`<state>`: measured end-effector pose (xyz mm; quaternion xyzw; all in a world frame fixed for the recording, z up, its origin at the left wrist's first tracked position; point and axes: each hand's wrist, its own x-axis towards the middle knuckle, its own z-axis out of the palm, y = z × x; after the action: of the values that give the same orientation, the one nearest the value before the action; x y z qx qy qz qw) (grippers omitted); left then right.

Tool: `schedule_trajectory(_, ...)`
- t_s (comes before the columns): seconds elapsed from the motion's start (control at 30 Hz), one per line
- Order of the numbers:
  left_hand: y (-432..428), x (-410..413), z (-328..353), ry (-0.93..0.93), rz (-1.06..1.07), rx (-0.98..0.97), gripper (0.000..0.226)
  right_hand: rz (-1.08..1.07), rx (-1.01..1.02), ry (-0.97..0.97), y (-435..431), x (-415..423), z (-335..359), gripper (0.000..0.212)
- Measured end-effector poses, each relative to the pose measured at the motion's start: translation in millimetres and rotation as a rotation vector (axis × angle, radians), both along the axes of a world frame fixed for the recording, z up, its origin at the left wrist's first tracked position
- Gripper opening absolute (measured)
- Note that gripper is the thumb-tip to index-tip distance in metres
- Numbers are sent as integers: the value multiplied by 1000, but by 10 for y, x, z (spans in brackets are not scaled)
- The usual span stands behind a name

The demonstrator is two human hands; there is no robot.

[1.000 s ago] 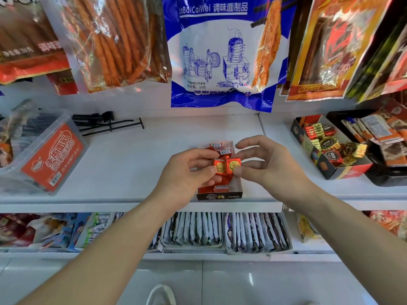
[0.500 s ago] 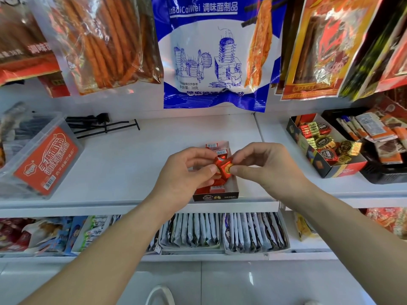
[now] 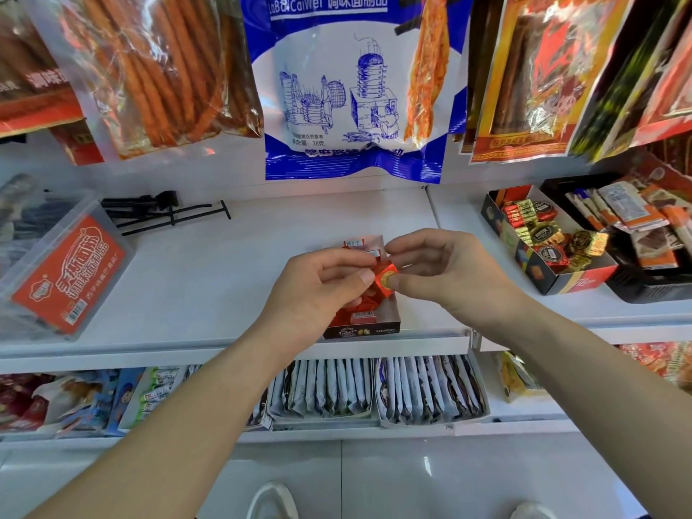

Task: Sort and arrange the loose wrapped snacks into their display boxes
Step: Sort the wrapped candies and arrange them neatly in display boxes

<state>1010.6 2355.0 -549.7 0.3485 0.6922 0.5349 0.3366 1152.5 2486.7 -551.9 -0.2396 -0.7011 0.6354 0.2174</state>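
Risk first. Red wrapped snack (image 3: pixel 385 280) is held in the air just above the small display box (image 3: pixel 361 332), which already holds more red pieces. Left hand (image 3: pixel 318 290): grip closed on the wrapper's left end. Right hand (image 3: pixel 445 275): grip closed on it too, thumb and forefinger pinching by the gold disc. Cannot tell whether this is one piece or two pressed together.

Likely failures, as I judge them:
- Foil looks slick. If one grip lets go early, the piece may twist and drop outside the box.
- The box sits right at the front edge of the shelf (image 3: pixel 224 279). A piece falling forward would land among the packets on the lower shelf (image 3: pixel 325 387) or on the floor.
- The box looks narrow and light, so a downward push could nudge it over the lip.

Room:
- Left: bare shelf between the box and the clear tub (image 3: pixel 63 271).
- Behind: free as far as the black hooks (image 3: pixel 164 213).
- Right: the second display box (image 3: pixel 584 280) is near.
- Above: the hanging blue bag (image 3: pixel 352 88) limits lifting at the rear.
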Motion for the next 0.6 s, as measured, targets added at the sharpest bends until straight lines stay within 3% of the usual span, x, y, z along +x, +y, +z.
schedule_trajectory(0.1, -17, -131, -35, 447, -6, -102, 11, -73, 41, -43, 99, 37, -28, 31)
schedule_trajectory(0.17, -35, -164, -57, 621, -94, -219, 7, -74, 63, -91, 152, 66, -66, 31)
schedule_trajectory(0.33, -22, -131, -105, 731, -188, -420, 22, -6, 138, -134, 181, 84, -129, 32)
schedule_trajectory(0.6, 40, -173, -158, 634, -233, -395, 17, 55, 227, -137, 194, 8, -199, 30)
